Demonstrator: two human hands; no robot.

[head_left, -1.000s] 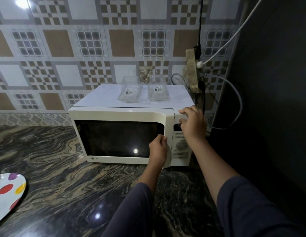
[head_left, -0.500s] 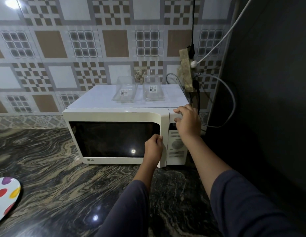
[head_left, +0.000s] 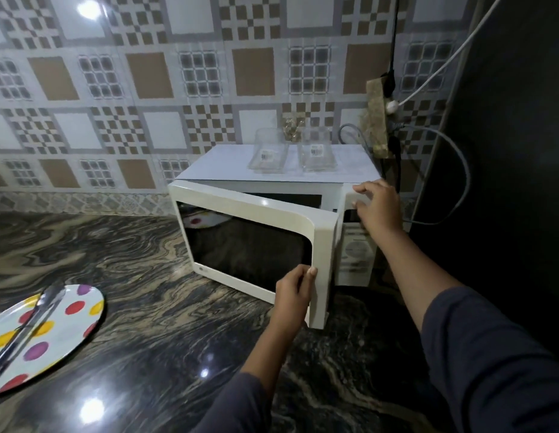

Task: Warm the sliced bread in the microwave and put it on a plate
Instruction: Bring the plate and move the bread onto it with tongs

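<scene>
A white microwave (head_left: pixel 303 157) stands on the dark marble counter against the tiled wall. Its door (head_left: pixel 253 242) is swung partly out toward me, hinged on the left. My left hand (head_left: pixel 295 295) grips the door's lower right edge. My right hand (head_left: pixel 378 207) rests flat on the microwave's top right corner, above the control panel (head_left: pixel 354 254), fingers spread. A white plate with coloured dots (head_left: pixel 44 335) lies at the lower left, with metal tongs (head_left: pixel 25 329) on it. The bread is hidden from view.
Two clear plastic containers (head_left: pixel 267 153) (head_left: pixel 315 153) sit on top of the microwave. A socket strip (head_left: pixel 378 120) with cables hangs at its right, next to a dark tall surface (head_left: pixel 506 151). Marble counter (head_left: pixel 147 276) spreads left and in front.
The microwave door was shut and now stands partly swung out, pulled by my left hand. The view shifted so more of the plate and the tongs show at the left.
</scene>
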